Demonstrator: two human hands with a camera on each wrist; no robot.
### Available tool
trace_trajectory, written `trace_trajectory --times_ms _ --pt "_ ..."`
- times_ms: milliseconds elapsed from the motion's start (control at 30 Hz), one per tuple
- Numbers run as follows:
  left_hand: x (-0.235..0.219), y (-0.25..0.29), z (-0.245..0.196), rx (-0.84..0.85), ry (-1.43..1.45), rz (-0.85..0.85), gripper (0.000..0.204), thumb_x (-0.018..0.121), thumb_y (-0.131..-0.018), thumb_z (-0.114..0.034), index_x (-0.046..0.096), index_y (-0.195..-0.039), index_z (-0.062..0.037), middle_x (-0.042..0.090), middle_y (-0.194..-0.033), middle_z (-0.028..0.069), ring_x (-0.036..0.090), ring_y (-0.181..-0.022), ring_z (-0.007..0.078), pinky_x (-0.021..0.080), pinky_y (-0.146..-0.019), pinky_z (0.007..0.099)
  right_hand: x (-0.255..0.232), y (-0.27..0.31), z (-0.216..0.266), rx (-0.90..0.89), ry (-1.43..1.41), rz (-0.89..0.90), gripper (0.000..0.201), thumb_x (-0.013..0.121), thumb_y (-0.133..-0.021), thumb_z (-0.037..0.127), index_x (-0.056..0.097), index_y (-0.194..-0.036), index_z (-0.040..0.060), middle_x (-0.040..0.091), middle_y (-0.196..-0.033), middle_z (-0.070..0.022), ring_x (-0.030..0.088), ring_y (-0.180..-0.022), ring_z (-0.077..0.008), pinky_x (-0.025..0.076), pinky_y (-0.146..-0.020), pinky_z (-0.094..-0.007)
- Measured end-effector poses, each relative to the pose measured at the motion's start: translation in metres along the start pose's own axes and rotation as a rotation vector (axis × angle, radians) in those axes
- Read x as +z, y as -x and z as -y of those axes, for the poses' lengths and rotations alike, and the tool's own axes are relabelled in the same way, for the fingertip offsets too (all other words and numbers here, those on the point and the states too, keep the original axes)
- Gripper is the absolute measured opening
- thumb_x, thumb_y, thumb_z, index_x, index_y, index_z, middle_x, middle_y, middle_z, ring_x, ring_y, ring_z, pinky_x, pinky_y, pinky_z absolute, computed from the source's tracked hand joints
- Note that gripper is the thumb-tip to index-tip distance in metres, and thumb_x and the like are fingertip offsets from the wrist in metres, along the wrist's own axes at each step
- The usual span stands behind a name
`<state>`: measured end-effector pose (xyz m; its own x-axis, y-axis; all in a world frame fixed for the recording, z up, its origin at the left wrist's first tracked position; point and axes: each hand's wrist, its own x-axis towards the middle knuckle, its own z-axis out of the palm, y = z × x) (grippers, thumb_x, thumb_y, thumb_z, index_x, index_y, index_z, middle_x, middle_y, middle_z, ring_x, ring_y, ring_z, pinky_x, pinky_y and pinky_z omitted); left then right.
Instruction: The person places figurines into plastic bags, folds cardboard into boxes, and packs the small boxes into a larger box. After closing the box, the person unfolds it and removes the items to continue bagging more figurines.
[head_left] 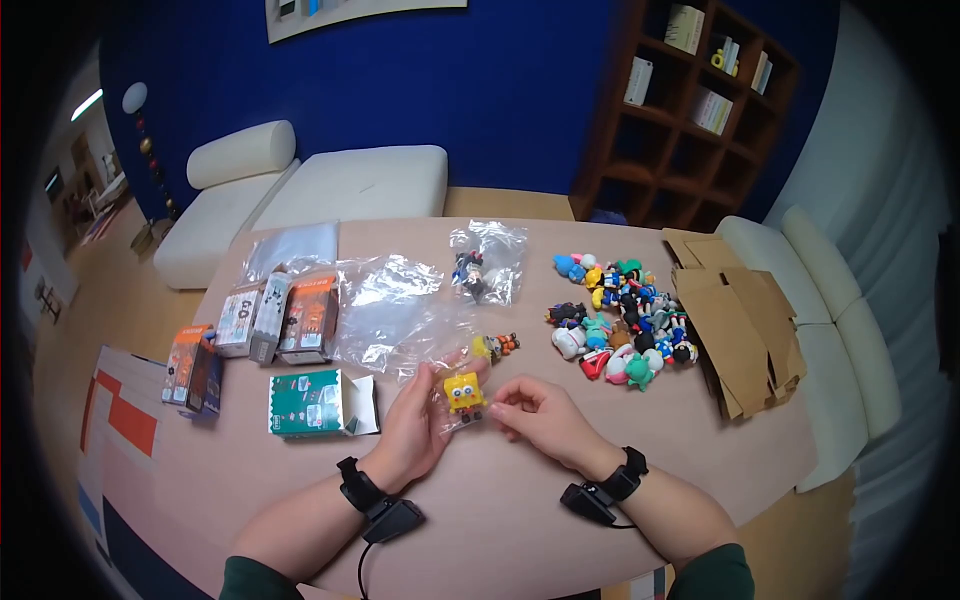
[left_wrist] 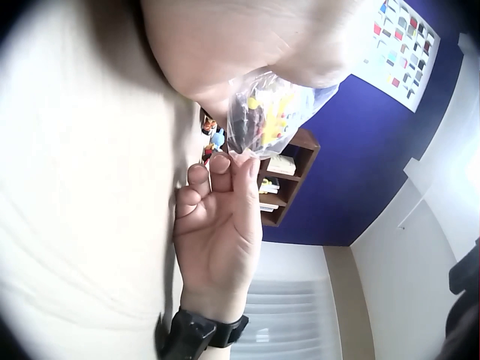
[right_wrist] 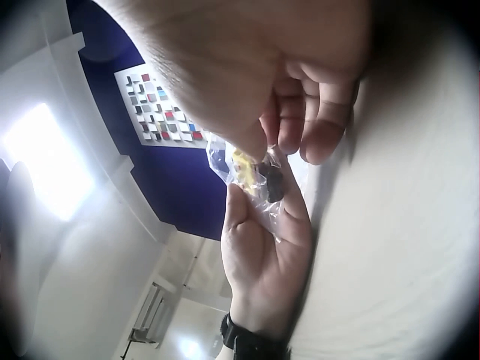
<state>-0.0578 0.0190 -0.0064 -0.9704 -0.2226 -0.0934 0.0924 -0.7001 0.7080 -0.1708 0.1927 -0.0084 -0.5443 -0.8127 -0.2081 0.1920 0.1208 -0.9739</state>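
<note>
Pinching a clear bag with a yellow figure, left hand and right hand are shown above the counter.

toy heap: small colourful figures, piled toward the table's right side
cardboard: flattened brown pieces, lay at the table's right edge, just beside the heap
bagged figure: dark toy in clear plastic, sat near the far edge, mid-table
loose figure: orange and yellow, lay mid-table, left of the heap
empty bags: crumpled clear plastic, spread left of centre
green box: lay on its side, flap open, near the left front
boxes: four more, grouped at the table's left edge
shelf: brown, stood against the blue wall
</note>
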Motion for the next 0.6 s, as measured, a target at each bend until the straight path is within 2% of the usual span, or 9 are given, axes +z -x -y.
trace_trajectory --times_ms 200,233,300,367,467,500,533,567,600 --pt "-0.003 -0.003 0.003 0.027 0.037 -0.070 0.051 0.028 -0.113 -0.038 0.038 -0.147 -0.0025 0.053 -0.143 0.0210 0.053 -0.133 0.0306 0.046 -0.109 0.0462 -0.008 -0.004 -0.006 -0.019 0.028 0.067 0.015 0.064 -0.101 0.016 0.058 -0.110 0.0053 0.064 -0.088 -0.0012 0.062 -0.077 -0.0075 0.053 -0.070 -0.0236" --pt "0.001 -0.002 0.002 0.031 0.058 -0.104 0.048 0.028 -0.113 -0.038 0.041 -0.143 -0.0029 0.056 -0.138 0.0198 0.057 -0.126 0.0294 0.049 -0.106 0.0460 -0.008 -0.004 -0.006 -0.033 0.051 0.104 0.014 0.064 -0.102 0.017 0.057 -0.109 0.0057 0.064 -0.088 -0.0014 0.062 -0.077 -0.0076 0.053 -0.070 -0.0239" --pt "-0.002 -0.002 0.003 0.014 0.042 -0.088 0.048 0.029 -0.113 -0.038 0.041 -0.144 -0.0029 0.057 -0.137 0.0195 0.059 -0.124 0.0289 0.050 -0.104 0.0450 -0.011 -0.005 -0.008 -0.054 0.075 0.139 0.014 0.063 -0.102 0.018 0.057 -0.108 0.0062 0.064 -0.088 -0.0017 0.062 -0.077 -0.0078 0.053 -0.070 -0.0242" --pt "-0.005 -0.003 0.002 0.007 0.035 -0.069 0.048 0.029 -0.113 -0.037 0.041 -0.144 -0.0028 0.059 -0.135 0.0192 0.060 -0.122 0.0285 0.052 -0.102 0.0441 -0.018 -0.007 -0.008 -0.079 0.039 0.260 0.014 0.061 -0.103 0.017 0.054 -0.108 0.0066 0.064 -0.089 -0.0022 0.063 -0.079 -0.0086 0.054 -0.070 -0.0246" --pt "-0.007 -0.003 0.003 -0.036 0.024 -0.052 0.045 0.036 -0.112 -0.033 0.041 -0.146 -0.0039 0.062 -0.132 0.0177 0.064 -0.118 0.0274 0.055 -0.099 0.0429 -0.016 -0.004 -0.001 -0.098 -0.048 0.171 0.019 0.060 -0.103 0.016 0.054 -0.119 0.0064 0.064 -0.088 -0.0020 0.063 -0.081 -0.0093 0.053 -0.071 -0.0246" --pt "-0.006 -0.001 0.004 -0.050 -0.006 0.002 0.044 0.041 -0.111 -0.030 0.041 -0.146 -0.0045 0.063 -0.131 0.0170 0.064 -0.117 0.0273 0.055 -0.098 0.0428 -0.014 -0.003 -0.001 -0.097 -0.049 0.166 0.019 0.060 -0.103 0.016 0.054 -0.119 0.0064 0.064 -0.088 -0.0020 0.063 -0.081 -0.0093 0.053 -0.071 -0.0246" --pt "-0.007 0.000 0.005 -0.066 -0.037 0.056 0.043 0.046 -0.109 -0.026 0.041 -0.147 -0.0052 0.063 -0.130 0.0163 0.065 -0.117 0.0271 0.056 -0.098 0.0427 -0.010 -0.004 -0.001 -0.158 -0.113 0.099 0.025 0.060 -0.104 0.016 0.052 -0.125 0.0060 0.061 -0.098 -0.0021 0.062 -0.081 -0.0078 0.053 -0.069 -0.0237" --pt "-0.012 -0.001 0.004 -0.099 -0.137 0.120 0.050 0.053 -0.106 -0.028 0.039 -0.149 -0.0086 0.060 -0.132 0.0169 0.066 -0.114 0.0306 0.056 -0.097 0.0486 -0.009 -0.004 -0.001 -0.221 -0.176 0.031 0.031 0.059 -0.104 0.017 0.049 -0.131 0.0056 0.058 -0.107 -0.0021 0.061 -0.080 -0.0063 0.053 -0.067 -0.0229" --pt "-0.013 -0.002 0.007 -0.100 -0.138 0.122 0.050 0.053 -0.106 -0.028 0.039 -0.149 -0.0086 0.060 -0.132 0.0169 0.066 -0.114 0.0306 0.056 -0.097 0.0486 -0.010 -0.004 -0.001 -0.222 -0.177 0.028 0.031 0.059 -0.104 0.017 0.049 -0.131 0.0056 0.058 -0.107 -0.0021 0.061 -0.080 -0.0063 0.053 -0.067 -0.0229"
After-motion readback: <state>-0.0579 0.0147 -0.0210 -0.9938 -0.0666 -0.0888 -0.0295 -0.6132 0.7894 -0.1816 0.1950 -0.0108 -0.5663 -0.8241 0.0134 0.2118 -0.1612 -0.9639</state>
